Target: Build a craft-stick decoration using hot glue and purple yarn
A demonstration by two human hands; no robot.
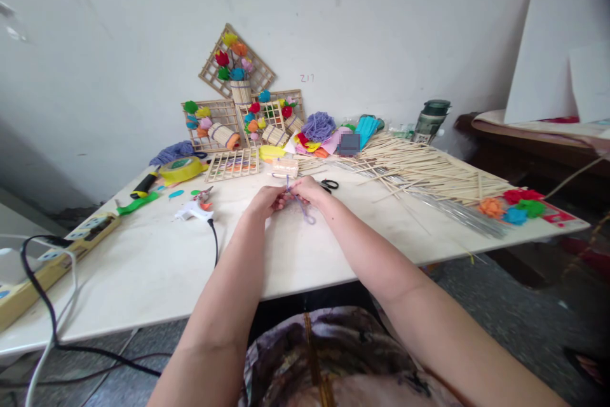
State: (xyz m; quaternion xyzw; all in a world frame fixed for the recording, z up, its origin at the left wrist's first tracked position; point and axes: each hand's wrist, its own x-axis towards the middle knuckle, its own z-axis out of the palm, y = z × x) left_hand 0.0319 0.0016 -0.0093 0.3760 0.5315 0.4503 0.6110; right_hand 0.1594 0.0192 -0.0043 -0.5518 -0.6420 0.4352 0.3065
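Observation:
Both hands meet over the middle of the white table. My left hand [272, 200] pinches purple yarn [309, 219], whose loose end curls down onto the tabletop. From the other side my right hand [305, 188] grips the same yarn, fingers closed. Just beyond the fingertips lies a small bundle of pale sticks [284, 168], with the yarn running to its near edge; how it is wrapped there is hidden. Black-handled scissors [330, 185] rest beside my right wrist. To the left of my left hand is a white glue gun [194, 210] with a black cord.
Stick lattices with colourful flowers [212, 124] lean on the wall. A purple yarn ball [319, 127], many loose sticks [429, 169] and a dark bottle [431, 121] stand at the back. Yellow tape [181, 169] and a power strip [86, 235] are at left; crumpled flowers [515, 214] at right.

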